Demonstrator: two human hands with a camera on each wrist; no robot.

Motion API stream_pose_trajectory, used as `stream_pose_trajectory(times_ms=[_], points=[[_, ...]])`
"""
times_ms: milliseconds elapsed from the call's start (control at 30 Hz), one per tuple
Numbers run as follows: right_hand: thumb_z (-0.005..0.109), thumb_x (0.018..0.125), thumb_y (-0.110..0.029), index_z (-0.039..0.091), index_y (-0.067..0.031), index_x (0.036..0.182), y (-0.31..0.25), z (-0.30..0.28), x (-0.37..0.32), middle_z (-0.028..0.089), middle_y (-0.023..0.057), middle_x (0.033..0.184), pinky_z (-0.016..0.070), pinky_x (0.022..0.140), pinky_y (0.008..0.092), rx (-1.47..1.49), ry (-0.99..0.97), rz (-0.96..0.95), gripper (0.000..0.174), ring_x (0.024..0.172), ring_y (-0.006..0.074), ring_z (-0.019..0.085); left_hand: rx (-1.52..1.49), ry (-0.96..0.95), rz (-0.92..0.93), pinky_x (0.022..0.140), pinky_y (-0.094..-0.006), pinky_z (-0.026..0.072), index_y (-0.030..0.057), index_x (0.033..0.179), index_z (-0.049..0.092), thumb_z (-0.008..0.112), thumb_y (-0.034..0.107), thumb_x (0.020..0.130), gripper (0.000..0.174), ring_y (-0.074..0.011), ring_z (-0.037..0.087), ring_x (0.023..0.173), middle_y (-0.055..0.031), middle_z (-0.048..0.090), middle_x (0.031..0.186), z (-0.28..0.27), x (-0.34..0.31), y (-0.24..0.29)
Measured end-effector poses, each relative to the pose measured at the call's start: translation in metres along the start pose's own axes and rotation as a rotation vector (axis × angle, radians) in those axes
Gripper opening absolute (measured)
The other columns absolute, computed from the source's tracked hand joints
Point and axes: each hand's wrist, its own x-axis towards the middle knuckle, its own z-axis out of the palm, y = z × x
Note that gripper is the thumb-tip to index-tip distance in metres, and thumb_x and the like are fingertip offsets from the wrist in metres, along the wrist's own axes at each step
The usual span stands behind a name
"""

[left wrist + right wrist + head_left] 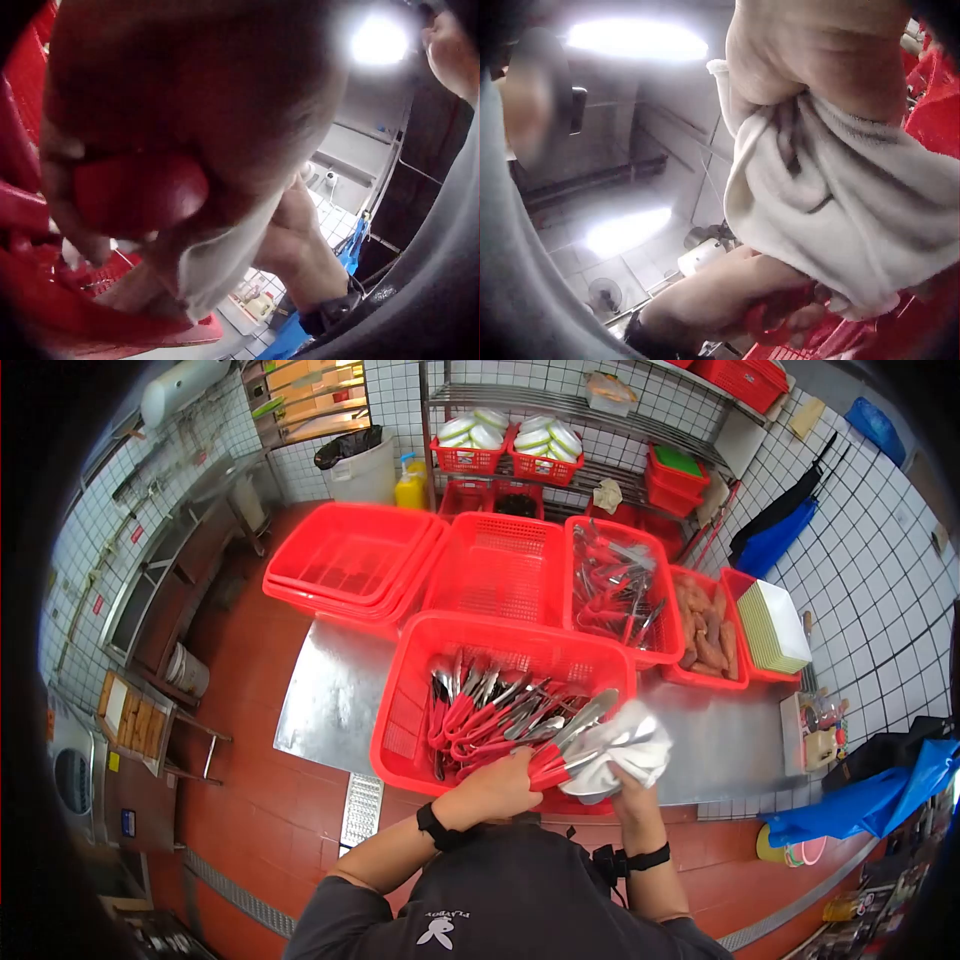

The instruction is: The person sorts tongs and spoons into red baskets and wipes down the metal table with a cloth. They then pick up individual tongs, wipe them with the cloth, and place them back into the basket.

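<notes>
In the head view, my left hand (497, 788) grips red-handled tongs (548, 768) over the near rim of a large red basket (388, 710). My right hand (632, 794) holds a white cloth (640, 744) bunched against the metal part of the tongs. Many other red-handled metal tongs (470, 718) lie piled in the basket. The left wrist view shows a rounded red handle end (142, 193) inside the curled left hand (202, 97). Folds of cloth (840, 195) hang from the right hand (817, 56) in the right wrist view and hide its fingertips.
Behind stand stacked red baskets (350, 555), a red basket (505, 575), one of metal utensils (620, 585) and one of brownish food (708, 630). Pale green trays (772, 628) are at the right. The steel table (335, 690) bears them; shelves (560, 400) rise behind.
</notes>
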Motion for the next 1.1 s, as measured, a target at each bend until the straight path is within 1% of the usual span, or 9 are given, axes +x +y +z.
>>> stream_pose_trajectory(times_ms=[100,167,200,333,533,733,900,967,1100], points=[[0.066,0.082,0.007,0.046,-0.0022,0.133,-0.010,-0.018,0.004,0.060,0.0117,0.120,0.0500,0.100,0.0416,0.108,-0.028,0.021,0.056,0.112,0.0266,0.061,0.045,0.030,0.033,0.090,-0.0457,0.0494,-0.0038,0.129,0.048,0.066,0.025,0.075,0.064,-0.0403,0.063,0.104,-0.0282,0.063,0.110,-0.012,-0.005,-0.008],[0.062,0.087,0.004,0.043,-0.0019,0.137,-0.013,-0.029,0.007,0.060,0.0133,0.124,0.0493,0.100,0.0444,0.201,0.101,-0.095,0.054,0.116,0.0283,0.059,0.106,0.046,0.116,0.092,-0.0427,0.0496,-0.0032,0.132,0.049,0.071,0.027,0.073,0.070,-0.0384,0.063,0.106,-0.0267,0.064,0.111,-0.004,-0.001,-0.047],[0.059,0.092,-0.003,0.044,-0.0021,0.138,-0.003,-0.057,0.017,0.059,0.0149,0.127,0.0486,0.101,0.0469,0.284,0.273,0.043,0.048,0.119,0.0301,0.058,0.120,0.028,0.124,0.092,-0.0427,0.0496,-0.0032,0.132,0.049,0.071,0.027,0.073,0.070,-0.0384,0.063,0.106,-0.0267,0.064,0.111,-0.010,-0.006,-0.051],[0.059,0.094,-0.010,0.053,-0.0025,0.128,-0.027,-0.108,0.025,0.061,0.0144,0.125,0.0526,0.096,0.0446,0.398,0.415,-0.054,0.035,0.114,0.0295,0.061,0.113,0.023,-0.042,0.095,-0.0415,0.0488,-0.0034,0.128,0.053,0.078,0.028,0.070,0.071,-0.0389,0.062,0.109,-0.0264,0.064,0.114,-0.024,-0.024,-0.065],[0.058,0.096,-0.018,0.055,-0.0041,0.123,-0.017,-0.159,0.015,0.061,0.0103,0.118,0.0521,0.093,0.0441,0.318,0.685,-0.092,0.030,0.108,0.0290,0.061,0.098,0.090,-0.114,0.096,-0.0414,0.0480,-0.0030,0.132,0.050,0.081,0.029,0.071,0.076,-0.0378,0.061,0.112,-0.0260,0.063,0.118,-0.022,-0.025,-0.054],[0.064,0.094,-0.025,0.057,-0.0003,0.123,-0.013,-0.144,0.010,0.062,0.0127,0.117,0.0512,0.091,0.0381,0.039,0.967,-0.073,0.039,0.104,0.0265,0.061,0.112,0.064,-0.147,0.096,-0.0408,0.0479,0.0004,0.141,0.039,0.081,0.031,0.074,0.085,-0.0387,0.060,0.114,-0.0270,0.061,0.122,-0.007,-0.010,-0.058],[0.066,0.092,-0.034,0.063,0.0052,0.115,0.040,-0.180,0.006,0.067,0.0141,0.100,0.0522,0.069,0.0386,-0.314,0.935,0.268,0.045,0.089,0.0240,0.063,0.187,0.102,-0.113,0.097,-0.0411,0.0478,0.0027,0.142,0.039,0.080,0.032,0.075,0.084,-0.0381,0.059,0.116,-0.0249,0.059,0.127,0.007,-0.001,-0.062],[0.066,0.091,-0.020,0.060,-0.0058,0.102,0.085,-0.215,0.003,0.061,0.0058,0.077,0.0368,0.037,0.0315,-0.367,0.400,0.462,0.019,0.055,0.0157,0.056,0.142,0.077,-0.123,0.098,-0.0408,0.0475,0.0026,0.142,0.039,0.080,0.032,0.075,0.084,-0.0374,0.058,0.118,-0.0242,0.058,0.130,0.009,0.001,-0.055],[0.066,0.091,-0.023,0.057,-0.0091,0.085,0.117,-0.213,0.004,0.051,0.0008,0.059,0.0283,0.036,0.0271,-0.404,0.393,0.292,0.017,0.041,0.0125,0.043,0.205,0.136,-0.069,0.097,-0.0421,0.0480,0.0022,0.141,0.040,0.080,0.031,0.074,0.083,-0.0386,0.059,0.116,-0.0258,0.059,0.126,0.013,0.004,-0.054]])
